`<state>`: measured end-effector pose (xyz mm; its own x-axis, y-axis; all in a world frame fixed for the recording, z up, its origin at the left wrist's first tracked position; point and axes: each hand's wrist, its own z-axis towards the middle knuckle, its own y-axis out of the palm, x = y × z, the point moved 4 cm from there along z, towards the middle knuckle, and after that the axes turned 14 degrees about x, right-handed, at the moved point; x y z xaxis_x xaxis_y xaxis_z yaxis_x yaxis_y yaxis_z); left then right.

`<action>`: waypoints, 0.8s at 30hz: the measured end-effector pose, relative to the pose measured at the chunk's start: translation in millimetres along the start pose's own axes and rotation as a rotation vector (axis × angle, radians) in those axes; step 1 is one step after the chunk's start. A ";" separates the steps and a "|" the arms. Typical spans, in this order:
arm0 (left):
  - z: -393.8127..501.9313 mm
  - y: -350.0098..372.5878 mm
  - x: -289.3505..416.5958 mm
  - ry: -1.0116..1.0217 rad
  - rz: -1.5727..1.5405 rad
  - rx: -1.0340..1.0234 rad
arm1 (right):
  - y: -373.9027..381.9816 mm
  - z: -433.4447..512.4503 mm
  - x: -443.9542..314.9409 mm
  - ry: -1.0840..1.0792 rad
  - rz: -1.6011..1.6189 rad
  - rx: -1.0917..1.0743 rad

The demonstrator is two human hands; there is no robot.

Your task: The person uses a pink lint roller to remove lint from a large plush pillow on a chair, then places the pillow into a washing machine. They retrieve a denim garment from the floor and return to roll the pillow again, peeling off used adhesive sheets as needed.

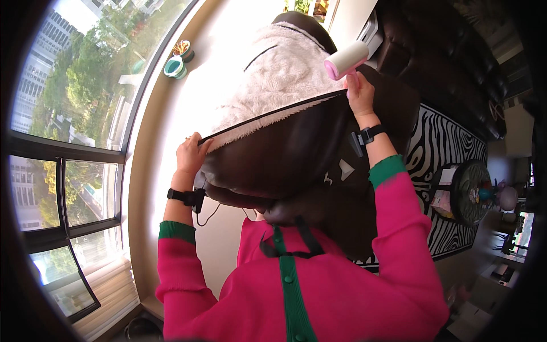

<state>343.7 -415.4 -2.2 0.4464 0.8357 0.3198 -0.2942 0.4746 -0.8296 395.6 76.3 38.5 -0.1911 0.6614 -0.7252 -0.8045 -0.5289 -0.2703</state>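
Note:
A cream plush cover (282, 77) with dark edging lies over a dark brown leather seat (273, 149), its near edge pulled taut between my hands. At the left corner of that edge, my left hand (193, 153) pinches the dark trim. My right hand (361, 94) is at the opposite corner and holds the pink handle of a lint roller (347, 60), whose white roll points up and left. Whether its fingers also grip the cover's corner is partly hidden. White paper scraps (346, 169) lie on the brown leather below.
A windowsill with two small pots (175, 67) runs along the left, beside large windows. A dark leather sofa (444, 64) stands at the upper right. Below it are a zebra-patterned rug (440, 137) and a round table (472, 192) bearing boxes. A thin cable (209, 220) hangs near my left wrist.

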 end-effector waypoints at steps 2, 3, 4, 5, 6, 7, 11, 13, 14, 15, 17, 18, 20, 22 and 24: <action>7.4 -14.7 -4.2 -0.039 0.150 -0.068 | 19.5 28.2 -6.2 -0.042 0.008 -0.012; 15.2 -29.8 -2.4 -0.007 0.167 -0.014 | 37.2 43.7 -10.7 -0.096 -0.024 -0.017; 21.0 -46.2 2.0 -0.009 0.172 0.041 | 49.8 54.9 -14.7 -0.151 -0.031 -0.023; 27.7 -62.3 6.6 -0.046 0.207 0.040 | 63.1 66.2 -16.1 -0.163 -0.057 -0.039; 30.2 -78.5 21.2 0.015 0.133 0.114 | 73.1 77.3 -15.5 -0.154 -0.053 -0.007; 29.3 -88.1 40.2 0.052 0.073 0.154 | 83.2 89.7 -12.9 -0.152 -0.032 0.016; -24.3 -63.8 145.6 0.324 -0.090 -0.082 | 89.8 117.5 29.7 0.045 -0.086 0.079; -42.7 -21.6 184.2 0.409 -0.116 -0.224 | 89.4 109.5 57.4 0.170 -0.163 -0.073; -42.9 1.1 189.4 0.411 -0.053 -0.343 | 94.4 106.6 67.8 0.162 -0.193 -0.156; -45.8 19.9 190.9 0.378 -0.011 -0.392 | 94.8 96.5 77.2 0.178 -0.239 -0.247; -55.0 41.2 190.3 0.340 0.024 -0.394 | 92.0 70.6 88.3 0.224 -0.259 -0.362; -57.7 48.0 190.7 0.352 0.025 -0.368 | 88.4 64.2 85.2 0.161 -0.214 -0.325; -64.5 57.7 185.8 0.373 0.060 -0.428 | 85.0 50.4 64.5 0.003 -0.105 -0.133; -65.7 59.1 182.0 0.385 0.065 -0.378 | 92.7 46.7 35.3 -0.051 -0.187 -0.095; -67.4 60.2 180.8 0.392 0.072 -0.387 | 103.0 40.3 -6.1 -0.078 -0.149 -0.147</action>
<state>463.6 -254.4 -25.2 0.7395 0.6618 0.1234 -0.0366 0.2226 -0.9742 291.2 39.3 40.5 -0.1237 0.7742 -0.6207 -0.7377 -0.4902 -0.4643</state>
